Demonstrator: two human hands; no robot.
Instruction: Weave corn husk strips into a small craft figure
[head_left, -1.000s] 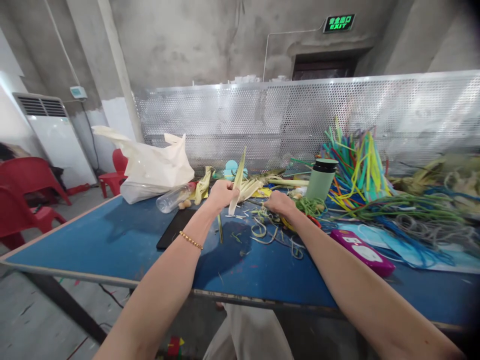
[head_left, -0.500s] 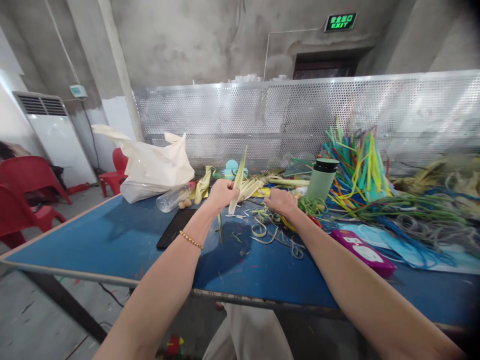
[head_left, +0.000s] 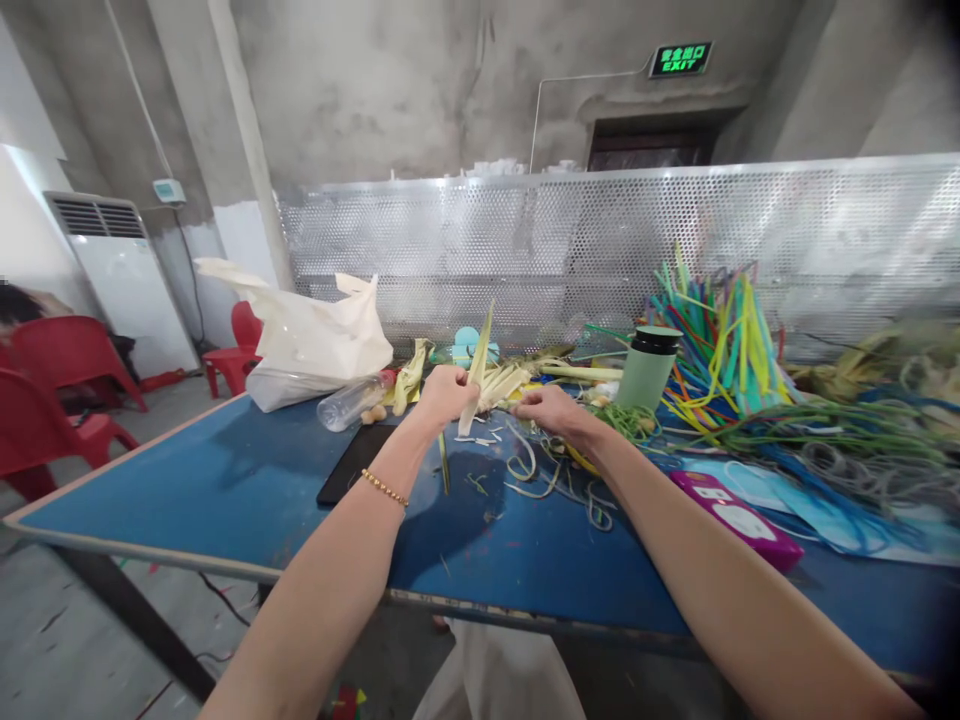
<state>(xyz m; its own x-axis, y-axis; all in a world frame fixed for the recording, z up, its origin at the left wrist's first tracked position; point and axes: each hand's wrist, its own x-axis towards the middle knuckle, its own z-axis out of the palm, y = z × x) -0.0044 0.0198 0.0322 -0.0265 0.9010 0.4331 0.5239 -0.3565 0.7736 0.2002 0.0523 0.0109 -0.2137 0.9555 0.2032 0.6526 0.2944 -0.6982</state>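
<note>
Pale green leaf (head_left: 478,362) upright in left hand (head_left: 444,392), fingers closed round its lower part, above far middle of blue desk (head_left: 225,480). Right hand (head_left: 551,408) just right of it, palm down, over curled scraps (head_left: 525,465); cannot tell whether its fingers pinch anything. Green flask (head_left: 646,368) stands right of right hand, coloured strips (head_left: 712,340) beyond. Black pad (head_left: 352,462) lies near left wrist. Clear bottle (head_left: 352,400) and white bag (head_left: 315,340) far left. Purple case (head_left: 739,520) beside right forearm.
</note>
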